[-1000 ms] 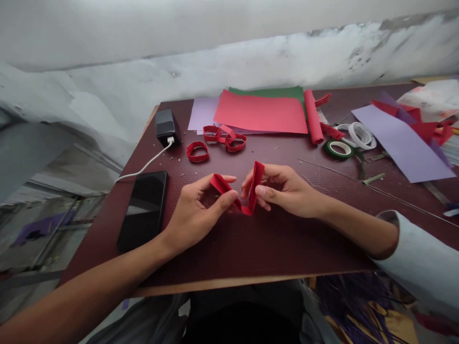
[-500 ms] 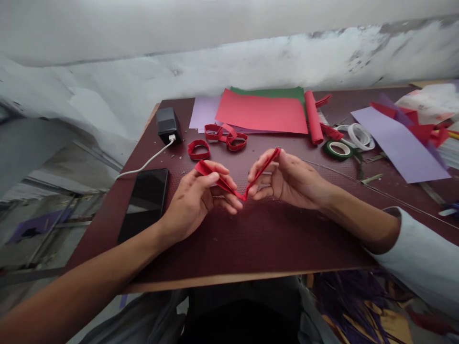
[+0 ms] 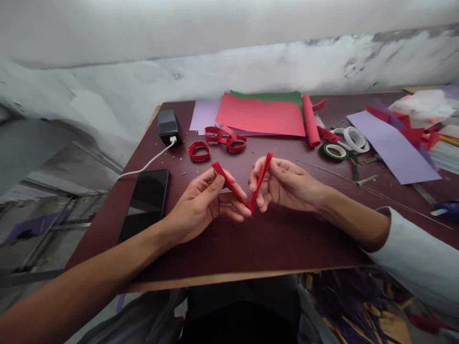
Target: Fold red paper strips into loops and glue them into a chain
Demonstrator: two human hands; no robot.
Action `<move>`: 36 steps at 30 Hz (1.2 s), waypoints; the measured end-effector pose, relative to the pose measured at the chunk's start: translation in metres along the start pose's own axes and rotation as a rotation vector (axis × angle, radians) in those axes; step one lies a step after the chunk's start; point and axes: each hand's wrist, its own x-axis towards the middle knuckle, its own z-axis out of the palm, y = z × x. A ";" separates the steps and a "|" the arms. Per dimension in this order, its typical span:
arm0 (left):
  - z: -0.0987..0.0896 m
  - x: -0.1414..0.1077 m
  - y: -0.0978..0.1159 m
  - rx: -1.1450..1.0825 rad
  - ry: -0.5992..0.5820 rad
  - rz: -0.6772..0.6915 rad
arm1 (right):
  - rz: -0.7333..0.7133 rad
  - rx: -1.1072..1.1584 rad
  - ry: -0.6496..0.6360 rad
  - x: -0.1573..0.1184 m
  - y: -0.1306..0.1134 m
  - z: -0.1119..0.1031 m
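Note:
A folded strip of red paper [image 3: 263,177] is bent into a V between my two hands, its low point just above the table. My left hand [image 3: 211,198] pinches the left arm of the V with the thumb on top and fingers beneath. The right arm of the V stands steeper, gripped between thumb and fingers of my right hand [image 3: 283,184]. Beyond my hands lie a single red paper ring [image 3: 199,151] and a few joined red paper rings [image 3: 234,143].
Red paper sheets [image 3: 260,114] lie at the back, a red roll [image 3: 310,121] beside them. Tape rolls [image 3: 335,150], a thin wire [image 3: 376,195] and a lilac sheet [image 3: 394,143] are on the right. A phone [image 3: 148,196] and a black power bank [image 3: 168,125] with a white cable sit left.
Both hands have come closer together, the left one shifting right. The red strip's V is now narrower and its arms steeper. The view has shifted slightly.

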 end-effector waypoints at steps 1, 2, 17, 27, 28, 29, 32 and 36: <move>-0.001 0.000 -0.001 -0.002 -0.009 -0.009 | 0.002 0.001 -0.012 0.000 0.001 0.001; -0.002 0.000 -0.002 0.001 -0.017 -0.027 | 0.008 -0.002 -0.023 0.000 0.003 0.001; -0.003 0.005 -0.012 0.171 0.213 0.004 | 0.011 -0.143 0.062 0.003 0.019 0.005; 0.005 -0.004 -0.008 0.711 0.233 0.228 | -0.048 -0.300 0.127 0.005 0.021 0.009; 0.006 -0.005 -0.008 0.739 0.220 0.231 | -0.069 -0.310 0.146 0.005 0.021 0.009; 0.006 -0.005 -0.008 0.775 0.215 0.235 | -0.093 -0.320 0.167 0.006 0.021 0.010; 0.006 -0.006 -0.008 0.915 0.227 0.271 | -0.143 -0.373 0.193 0.006 0.020 0.011; 0.006 -0.006 -0.007 1.005 0.238 0.286 | -0.173 -0.458 0.206 0.004 0.017 0.012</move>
